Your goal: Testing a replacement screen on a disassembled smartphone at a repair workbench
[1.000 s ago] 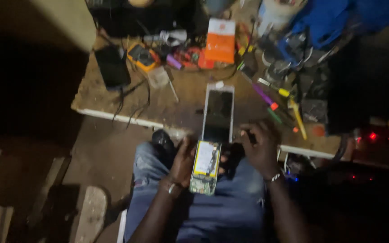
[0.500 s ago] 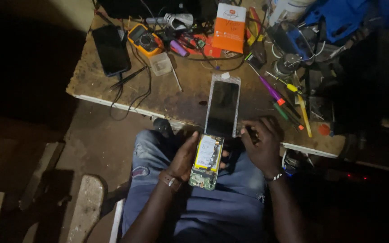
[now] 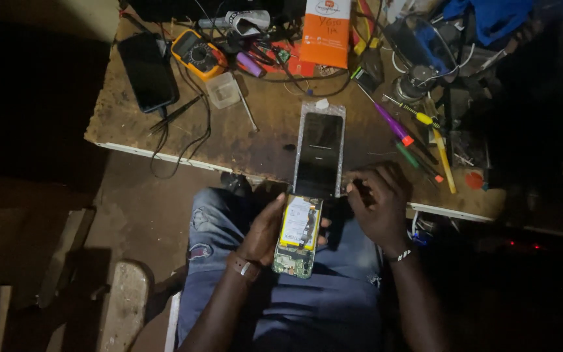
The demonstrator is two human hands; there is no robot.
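Cluttered workbench (image 3: 255, 140) bears a screen (image 3: 320, 156); below it, left hand (image 3: 265, 228) grips an opened phone (image 3: 299, 234), right hand (image 3: 379, 205) pinches something too small to tell.

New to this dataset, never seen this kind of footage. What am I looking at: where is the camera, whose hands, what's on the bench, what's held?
There is no machine here: a seated person works with two bare hands, filmed by one camera on their head looking down over their jeans.

The left hand grips an opened phone body with a yellow-edged battery and green circuit board above the lap. The right hand rests by the bench edge, fingers curled; whether it holds a small tool is too dark to tell.

On the worn wooden workbench lie a detached black phone screen just above the phone body, a yellow multimeter, a black phone lying flat, an orange packet, a purple-handled screwdriver and tangled black wires.
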